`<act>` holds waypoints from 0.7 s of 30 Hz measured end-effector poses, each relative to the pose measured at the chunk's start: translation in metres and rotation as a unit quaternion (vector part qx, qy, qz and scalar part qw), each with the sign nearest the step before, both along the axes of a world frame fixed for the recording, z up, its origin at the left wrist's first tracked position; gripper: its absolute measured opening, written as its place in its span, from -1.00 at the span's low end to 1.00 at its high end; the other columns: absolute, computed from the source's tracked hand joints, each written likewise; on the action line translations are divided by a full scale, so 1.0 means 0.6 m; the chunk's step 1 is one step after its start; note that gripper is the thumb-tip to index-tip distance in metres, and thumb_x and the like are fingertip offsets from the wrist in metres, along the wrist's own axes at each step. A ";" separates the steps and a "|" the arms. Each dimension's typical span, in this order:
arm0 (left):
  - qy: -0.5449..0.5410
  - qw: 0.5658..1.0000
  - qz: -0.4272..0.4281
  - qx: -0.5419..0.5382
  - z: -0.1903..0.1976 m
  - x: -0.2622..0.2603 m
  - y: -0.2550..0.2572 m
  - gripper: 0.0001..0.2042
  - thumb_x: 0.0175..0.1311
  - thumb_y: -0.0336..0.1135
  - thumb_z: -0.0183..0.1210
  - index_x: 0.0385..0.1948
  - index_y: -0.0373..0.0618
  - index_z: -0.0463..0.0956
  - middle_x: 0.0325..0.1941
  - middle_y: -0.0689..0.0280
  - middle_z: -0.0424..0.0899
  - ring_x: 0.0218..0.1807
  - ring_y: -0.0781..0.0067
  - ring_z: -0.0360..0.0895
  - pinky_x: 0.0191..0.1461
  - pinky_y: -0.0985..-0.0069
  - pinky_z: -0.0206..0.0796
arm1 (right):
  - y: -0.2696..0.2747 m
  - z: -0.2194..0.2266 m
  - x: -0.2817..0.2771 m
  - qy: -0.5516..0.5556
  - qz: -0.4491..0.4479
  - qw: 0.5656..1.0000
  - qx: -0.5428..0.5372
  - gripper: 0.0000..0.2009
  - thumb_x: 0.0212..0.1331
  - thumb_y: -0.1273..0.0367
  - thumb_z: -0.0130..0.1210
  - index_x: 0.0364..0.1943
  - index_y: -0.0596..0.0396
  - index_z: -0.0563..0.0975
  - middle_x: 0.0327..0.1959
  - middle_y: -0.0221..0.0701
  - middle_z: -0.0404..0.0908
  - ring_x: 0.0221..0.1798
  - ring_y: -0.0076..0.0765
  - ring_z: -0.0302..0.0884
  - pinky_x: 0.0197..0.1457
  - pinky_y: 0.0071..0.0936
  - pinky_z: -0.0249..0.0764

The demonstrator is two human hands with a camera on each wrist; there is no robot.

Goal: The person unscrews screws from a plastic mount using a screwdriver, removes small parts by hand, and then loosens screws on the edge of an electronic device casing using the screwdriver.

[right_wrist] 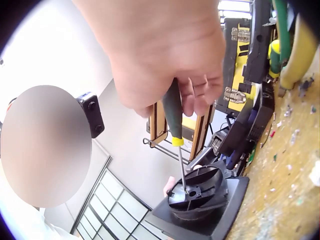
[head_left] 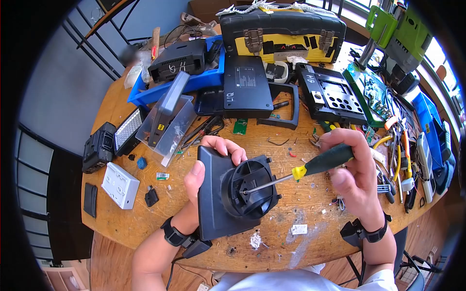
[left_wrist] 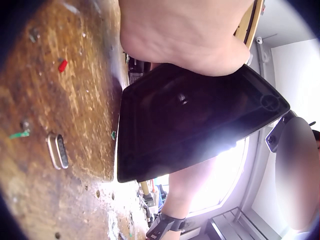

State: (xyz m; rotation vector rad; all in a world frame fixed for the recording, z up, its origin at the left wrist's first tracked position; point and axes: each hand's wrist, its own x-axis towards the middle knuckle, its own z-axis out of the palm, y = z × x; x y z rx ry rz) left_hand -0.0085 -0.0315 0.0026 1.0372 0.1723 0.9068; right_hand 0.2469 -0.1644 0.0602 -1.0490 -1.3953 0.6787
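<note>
My left hand [head_left: 221, 150] grips a black plastic stand base [head_left: 213, 194] by its upper edge, tilted above the table, thumb on one face. A round ribbed hub [head_left: 250, 189] on the base faces right. My right hand [head_left: 357, 179] holds a screwdriver [head_left: 323, 162] with a dark green and yellow handle, fingers curled about the handle's end. Its metal shaft runs into the hub, with the tip at a small hole near the middle. In the left wrist view the base's flat underside [left_wrist: 195, 120] shows, a foot or ring mark at one corner.
A wooden table [head_left: 276, 233] carries scraps and screws. Behind stand a black-and-yellow toolbox [head_left: 286, 36], a blue bin [head_left: 141, 92] and a black box [head_left: 247, 87]. Pliers and cables [head_left: 400, 150] crowd the right, near a green drill stand [head_left: 383, 24]. A white socket box [head_left: 119, 186] lies left.
</note>
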 end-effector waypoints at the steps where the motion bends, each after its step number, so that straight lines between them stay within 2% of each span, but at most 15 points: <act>1: -0.004 1.000 -0.002 -0.001 -0.002 0.000 0.001 -0.49 0.29 0.22 0.08 -0.10 -0.05 0.22 -0.12 0.10 0.40 0.01 0.25 0.34 0.27 0.20 0.25 | -0.004 -0.003 0.014 -0.108 -0.020 0.994 0.005 -0.53 0.28 0.43 0.31 0.24 0.17 0.44 -0.26 -0.43 0.60 -0.12 -0.40 0.61 0.02 -0.55 0.47; 2: -0.004 1.000 -0.002 -0.001 -0.002 0.000 0.002 -0.49 0.29 0.22 0.08 -0.10 -0.05 0.22 -0.12 0.10 0.40 0.01 0.25 0.34 0.27 0.20 0.25 | -0.006 -0.005 0.021 -0.216 -0.039 0.976 0.010 -0.49 0.26 0.48 0.29 0.29 0.16 0.40 -0.19 -0.40 0.61 -0.09 -0.39 0.62 0.04 -0.54 0.47; 3: -0.005 1.000 -0.003 0.003 -0.002 0.000 0.003 -0.49 0.29 0.22 0.07 -0.10 -0.05 0.22 -0.12 0.10 0.40 0.01 0.25 0.34 0.27 0.21 0.25 | -0.006 -0.002 0.018 -0.216 -0.039 0.975 0.011 -0.49 0.26 0.48 0.29 0.29 0.16 0.40 -0.19 -0.40 0.61 -0.09 -0.39 0.62 0.04 -0.54 0.47; 5: -0.006 1.000 -0.005 0.008 -0.002 -0.001 0.004 -0.49 0.29 0.22 0.07 -0.10 -0.05 0.22 -0.12 0.10 0.40 0.01 0.25 0.34 0.27 0.21 0.25 | -0.006 0.004 0.003 -0.035 -0.003 0.999 -0.006 -0.45 0.28 0.36 0.34 0.29 0.16 0.39 -0.18 -0.35 0.62 -0.10 -0.42 0.63 0.00 -0.53 0.47; 6: -0.004 1.000 -0.004 0.005 -0.002 -0.001 0.004 -0.49 0.29 0.22 0.06 -0.10 -0.05 0.22 -0.12 0.10 0.40 0.01 0.25 0.34 0.27 0.21 0.25 | -0.001 0.003 -0.003 -0.035 -0.003 0.999 -0.006 -0.45 0.28 0.36 0.34 0.29 0.16 0.39 -0.18 -0.35 0.62 -0.10 -0.42 0.63 0.00 -0.53 0.47; 8: -0.003 1.000 -0.004 0.002 -0.003 -0.001 0.004 -0.49 0.30 0.22 0.05 -0.10 -0.05 0.22 -0.12 0.10 0.40 0.01 0.25 0.34 0.28 0.20 0.25 | 0.008 0.000 -0.010 -0.061 0.008 0.997 0.047 -0.44 0.34 0.22 0.32 0.30 0.18 0.38 -0.29 -0.33 0.62 -0.16 -0.48 0.61 -0.08 -0.52 0.48; 10: -0.018 1.000 -0.014 -0.002 -0.007 0.000 0.005 -0.50 0.30 0.22 0.03 -0.10 -0.05 0.22 -0.12 0.10 0.40 0.01 0.26 0.34 0.28 0.21 0.25 | -0.010 0.005 0.006 -0.038 0.015 0.999 0.014 -0.48 0.33 0.24 0.33 0.25 0.18 0.42 -0.26 -0.34 0.63 -0.14 -0.46 0.62 -0.07 -0.51 0.49; 12: -0.020 1.000 -0.015 -0.003 -0.008 0.000 0.006 -0.50 0.30 0.22 0.03 -0.10 -0.05 0.22 -0.12 0.11 0.41 0.01 0.26 0.34 0.28 0.20 0.25 | -0.023 0.010 0.014 -0.074 -0.037 0.986 -0.146 -0.55 0.32 0.21 0.35 0.13 0.19 0.50 -0.24 -0.34 0.64 -0.15 -0.42 0.65 -0.05 -0.49 0.52; 13: -0.024 1.000 -0.015 -0.006 -0.009 0.000 0.006 -0.50 0.31 0.22 0.02 -0.10 -0.05 0.22 -0.12 0.11 0.41 0.01 0.26 0.34 0.28 0.20 0.25 | -0.012 0.013 -0.005 -0.057 -0.071 0.993 -0.075 -0.57 0.31 0.12 0.36 0.02 0.19 0.56 -0.24 -0.35 0.68 -0.17 -0.40 0.68 -0.06 -0.48 0.54; 14: -0.024 1.000 -0.015 -0.006 -0.007 0.002 0.004 -0.50 0.31 0.22 0.02 -0.10 -0.05 0.22 -0.12 0.11 0.41 0.01 0.26 0.34 0.28 0.20 0.25 | -0.001 0.009 -0.012 -0.057 -0.072 0.993 -0.075 -0.57 0.31 0.12 0.36 0.02 0.19 0.56 -0.24 -0.35 0.68 -0.17 -0.40 0.68 -0.06 -0.48 0.54; 16: 0.001 0.999 0.029 -0.017 -0.001 0.006 -0.001 -0.45 0.24 0.31 0.03 -0.12 -0.03 0.29 -0.20 0.12 0.45 -0.08 0.26 0.34 0.16 0.24 0.27 | 0.017 -0.004 -0.016 -0.044 -0.052 0.993 0.101 -0.60 0.31 0.14 0.36 -0.03 0.20 0.59 -0.28 -0.35 0.72 -0.19 -0.40 0.71 -0.09 -0.48 0.55; 17: 0.001 0.999 0.030 -0.017 -0.002 0.006 -0.001 -0.45 0.24 0.31 0.03 -0.12 -0.03 0.29 -0.20 0.12 0.45 -0.08 0.26 0.34 0.16 0.24 0.27 | 0.009 0.001 -0.010 -0.044 -0.052 0.993 0.101 -0.60 0.31 0.14 0.36 -0.03 0.20 0.59 -0.28 -0.35 0.72 -0.19 -0.40 0.71 -0.09 -0.48 0.55; 19: -0.010 0.999 0.023 -0.025 -0.003 0.005 -0.001 -0.45 0.27 0.32 0.03 -0.13 -0.04 0.30 -0.20 0.12 0.45 -0.07 0.25 0.36 0.19 0.24 0.27 | -0.014 0.016 0.006 -0.154 -0.060 0.985 -0.045 -0.69 0.29 0.37 0.36 0.02 0.19 0.57 -0.14 -0.34 0.72 -0.09 -0.41 0.68 -0.01 -0.49 0.54; 21: -0.002 1.000 0.023 -0.011 -0.002 0.005 0.001 -0.45 0.28 0.31 0.03 -0.13 -0.04 0.30 -0.20 0.12 0.46 -0.06 0.24 0.36 0.21 0.23 0.26 | -0.013 0.012 0.006 -0.142 -0.052 0.988 -0.030 -0.69 0.28 0.41 0.35 0.05 0.18 0.56 -0.09 -0.35 0.69 -0.05 -0.42 0.65 0.05 -0.49 0.53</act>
